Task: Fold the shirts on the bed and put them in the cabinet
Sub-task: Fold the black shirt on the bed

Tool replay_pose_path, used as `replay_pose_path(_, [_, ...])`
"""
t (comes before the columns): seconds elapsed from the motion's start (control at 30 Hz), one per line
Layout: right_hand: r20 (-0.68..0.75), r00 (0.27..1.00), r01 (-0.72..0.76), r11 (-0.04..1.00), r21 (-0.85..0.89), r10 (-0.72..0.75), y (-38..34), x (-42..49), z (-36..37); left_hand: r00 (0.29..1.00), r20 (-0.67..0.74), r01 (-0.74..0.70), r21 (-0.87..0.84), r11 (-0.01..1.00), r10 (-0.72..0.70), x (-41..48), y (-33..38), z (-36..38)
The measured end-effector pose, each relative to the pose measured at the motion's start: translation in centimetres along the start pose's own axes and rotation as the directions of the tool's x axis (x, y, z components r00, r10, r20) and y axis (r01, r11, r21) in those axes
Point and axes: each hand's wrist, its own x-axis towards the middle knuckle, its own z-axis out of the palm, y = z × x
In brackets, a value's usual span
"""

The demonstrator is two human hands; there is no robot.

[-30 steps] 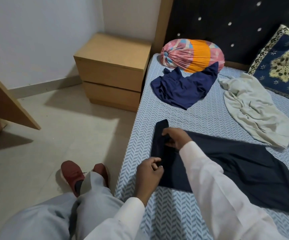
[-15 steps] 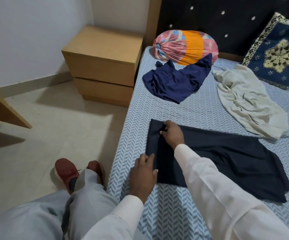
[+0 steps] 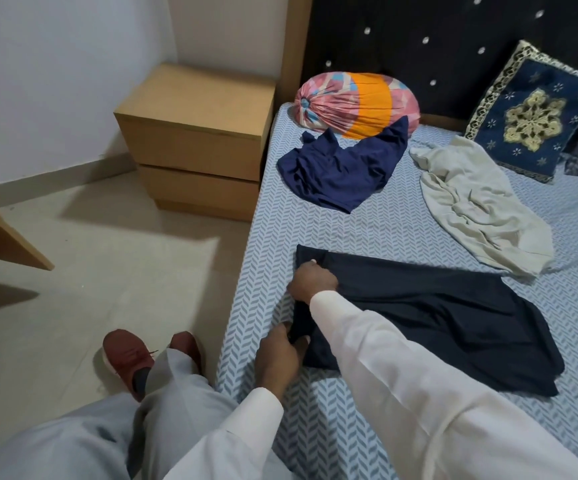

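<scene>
Dark shirt (image 3: 436, 317) is being held on bed (image 3: 367, 230): near edge is being pinched by left hand (image 3: 277, 358); far edge apparently being gripped by right hand (image 3: 311, 282), fingers curled.

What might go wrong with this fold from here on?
The left hand and right hand grip the dark shirt only at one end; its far hem lies rumpled, so the fold may come out crooked. That end sits near the bed edge and might slide off.
</scene>
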Motion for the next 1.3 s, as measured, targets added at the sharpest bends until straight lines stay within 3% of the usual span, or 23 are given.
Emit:
replay_pose_path(0.1, [0.001,0.994,0.110,0.994,-0.011,-0.110,-1.9,-1.6,-0.1,1.000,-0.019,-0.007,0.012,1.000,0.007,-1.0,-0.3,-2.5])
replay_pose_path(0.2, [-0.053,0.957,0.282,0.957,-0.073,-0.286,-5.3,-3.9,-0.2,0.981,-0.179,-0.063,0.035,0.997,0.068,-2.2,-1.4,-6.8])
replay_pose_path(0.33, [-0.059,0.916,0.398,0.917,0.011,-0.397,-11.3,-6.8,-0.1,0.881,-0.437,-0.109,0.188,0.976,0.183,-3.5,-2.9,-13.6])
replay_pose_path(0.43, [-0.001,0.904,0.427,0.901,0.078,-0.428,-13.1,-7.9,-0.3,0.827,-0.500,-0.174,0.204,0.963,0.256,-4.8,-2.6,-15.7])
replay_pose_path(0.53, [0.061,0.909,0.380,0.881,0.282,-0.412,-10.9,-7.7,-1.2,0.818,-0.472,-0.278,0.179,0.944,0.330,-5.9,-1.6,-14.1])
replay_pose_path(0.6, [0.050,0.913,0.328,0.803,0.498,-0.404,-7.2,-7.0,-1.7,0.814,-0.438,-0.332,0.186,0.925,0.381,-6.4,-1.1,-11.5])
replay_pose_path(0.7, [0.013,0.929,0.228,0.601,0.766,-0.370,-0.2,-5.8,-2.4,0.821,-0.328,-0.407,0.237,0.882,0.467,-6.6,-0.2,-7.0])
replay_pose_path(0.8, [0.011,0.951,0.112,0.378,0.919,-0.308,6.8,-4.3,-2.5,0.814,-0.145,-0.408,0.547,0.731,0.563,-6.2,-0.1,-3.2])
replay_pose_path(0.87, [0.031,0.968,0.038,0.271,0.962,-0.247,10.9,-3.5,-2.5,0.846,-0.076,-0.330,0.703,0.630,0.528,-5.8,-0.3,-1.6])
replay_pose_path(0.97, [0.044,0.983,-0.006,0.210,0.978,-0.179,15.8,-3.0,-2.6,0.844,-0.081,-0.295,0.757,0.583,0.531,-5.1,-0.5,-0.7])
replay_pose_path(1.3, [0.000,0.999,0.005,0.169,0.986,-0.035,26.6,-3.3,-3.3,0.783,0.209,-0.506,0.763,0.403,0.586,-4.4,-0.9,2.8])
